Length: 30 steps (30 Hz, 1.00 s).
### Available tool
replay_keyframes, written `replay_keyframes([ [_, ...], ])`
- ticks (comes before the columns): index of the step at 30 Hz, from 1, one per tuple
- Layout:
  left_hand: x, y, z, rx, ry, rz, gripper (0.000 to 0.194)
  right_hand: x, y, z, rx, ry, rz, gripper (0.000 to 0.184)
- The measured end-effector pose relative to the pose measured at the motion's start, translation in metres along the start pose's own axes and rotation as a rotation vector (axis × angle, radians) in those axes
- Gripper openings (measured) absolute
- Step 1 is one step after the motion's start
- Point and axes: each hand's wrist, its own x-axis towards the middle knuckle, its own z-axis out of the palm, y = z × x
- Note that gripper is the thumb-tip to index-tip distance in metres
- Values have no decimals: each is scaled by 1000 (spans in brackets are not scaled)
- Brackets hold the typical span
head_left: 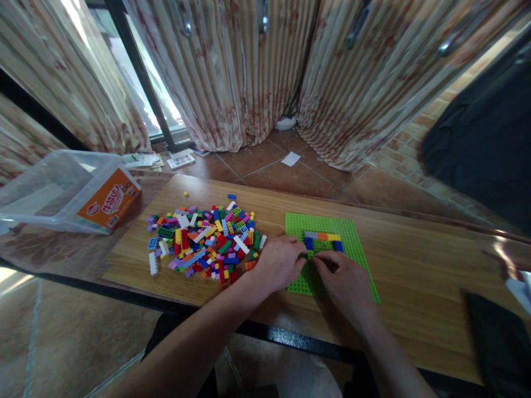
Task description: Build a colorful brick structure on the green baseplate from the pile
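We work at a long wooden table (435,276), the clear bin (110,202) at its far left end. The loose brick pile (207,237) lies left of the green baseplate (296,222), which sits in front of us. Our left hand (280,260) and right hand (348,279) are over its near part, fingers curled and tips nearly meeting; we cannot tell how firmly either grips. On the plate, a grey, orange and yellow row (322,236) runs between two blue brick sections (309,244) (338,246) that come toward us. The smallest piece, a yellow-green brick (310,254), is at our fingertips, by the left blue section's near end. To seat it well, we should square its edges to the blue, line up the studs, steady with one hand, and press straight down evenly, without nudging its neighbours.
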Motion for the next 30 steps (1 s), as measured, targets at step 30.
replay_keyframes([
  [30,-5,7,21,103,108,93,21,5,-6,-3,-12,-76,86,24],
])
